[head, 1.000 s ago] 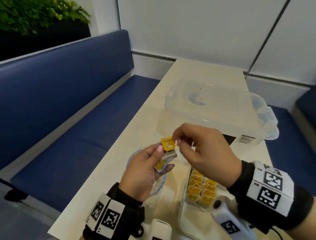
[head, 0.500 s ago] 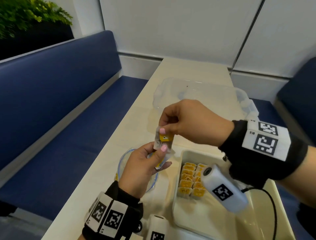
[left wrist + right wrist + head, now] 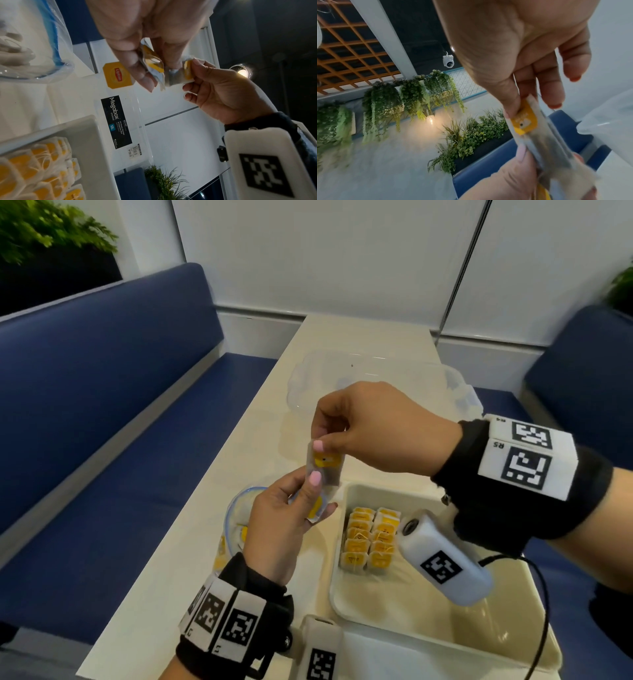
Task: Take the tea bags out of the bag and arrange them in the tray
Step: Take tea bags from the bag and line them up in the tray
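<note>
1. Yellow-tagged Lipton tea bag [image 3: 325, 469] is held in the air above the table, over the gap between the plastic bag and the tray, upright with its tag at the top.
2. Right hand [image 3: 380, 428] comes from above and pinches the top of that tea bag between thumb and forefinger; its other fingers are loosely curled.
3. Left hand [image 3: 284, 522] comes from below, thumb pressed on the lower part of the same tea bag, and its fingers are curled round further tea bags [image 3: 317, 506] behind it. The left wrist view shows a loose yellow Lipton tag [image 3: 116, 76] hanging beside these fingers.
4. Clear plastic bag [image 3: 236, 515] with a blue zip edge lies on the table under the left hand, near the table's left edge; a few tea bags show inside it.
5. Cream tray [image 3: 394, 607] sits on the table just right of the plastic bag, toward the near right corner. Two neat rows of tea bags [image 3: 371, 539] stand in its far left corner, touching one another, yellow tags up.
6. Beyond both hands, a clear Megabox storage box [image 3: 383, 371] rests on the far part of the table.
7. Blue bench seats [image 3: 102, 405] flank the table, and white wall panels stand behind it.
</note>
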`<state>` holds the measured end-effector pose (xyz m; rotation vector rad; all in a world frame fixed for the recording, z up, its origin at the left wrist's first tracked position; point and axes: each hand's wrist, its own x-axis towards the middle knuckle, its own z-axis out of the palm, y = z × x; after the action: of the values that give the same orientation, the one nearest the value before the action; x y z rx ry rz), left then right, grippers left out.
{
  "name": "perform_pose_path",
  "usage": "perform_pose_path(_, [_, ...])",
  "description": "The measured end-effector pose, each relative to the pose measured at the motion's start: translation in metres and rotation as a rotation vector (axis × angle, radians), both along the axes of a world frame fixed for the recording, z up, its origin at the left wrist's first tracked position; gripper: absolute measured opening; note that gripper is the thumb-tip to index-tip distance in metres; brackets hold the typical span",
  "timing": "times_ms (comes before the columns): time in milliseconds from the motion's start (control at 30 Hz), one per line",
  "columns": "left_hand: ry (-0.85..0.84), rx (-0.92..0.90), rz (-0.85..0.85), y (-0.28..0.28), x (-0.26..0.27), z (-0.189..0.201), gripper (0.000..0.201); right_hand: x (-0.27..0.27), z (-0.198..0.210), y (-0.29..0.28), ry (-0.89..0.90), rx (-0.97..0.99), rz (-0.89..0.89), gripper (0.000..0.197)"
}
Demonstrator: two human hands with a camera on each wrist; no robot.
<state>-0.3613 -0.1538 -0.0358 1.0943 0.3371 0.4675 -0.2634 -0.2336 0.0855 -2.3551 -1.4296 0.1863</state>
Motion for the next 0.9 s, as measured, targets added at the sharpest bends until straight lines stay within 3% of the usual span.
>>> perform_pose_path(200, [-0.02, 0.017, -0.03, -0.016, -0.007, 0.004, 0.028, -0.004, -0.021, -0.012, 0.269, 0.284, -0.077, 0.013])
perform_pose_path(300, [-0.004, 0.031, -0.042, -0.019, -0.008, 0.003, 0.027, -0.003, -0.024, -0.022, 0.267, 0.314, -0.106, 0.01])
perform_pose_path(500, [0.038, 0.076, -0.097, -0.023, -0.006, 0.001, 0.027, 0.008, -0.013, -0.048, 0.34, 0.22, -0.094, 0.008])
perform_pose_path(600, [0.063, 0.014, -0.1, -0.024, -0.004, -0.004, 0.023, 0.019, -0.013, -0.065, 0.395, 0.161, -0.123, 0.007])
perform_pose_path(667, [0.073, -0.035, -0.087, -0.02, -0.003, -0.005, 0.018, 0.027, -0.018, -0.076, 0.341, 0.065, -0.155, 0.008])
perform_pose_path(900, [0.108, -0.144, -0.084, 0.002, -0.001, -0.017, 0.033, 0.048, -0.06, -0.098, 0.099, -0.321, -0.31, 0.004])
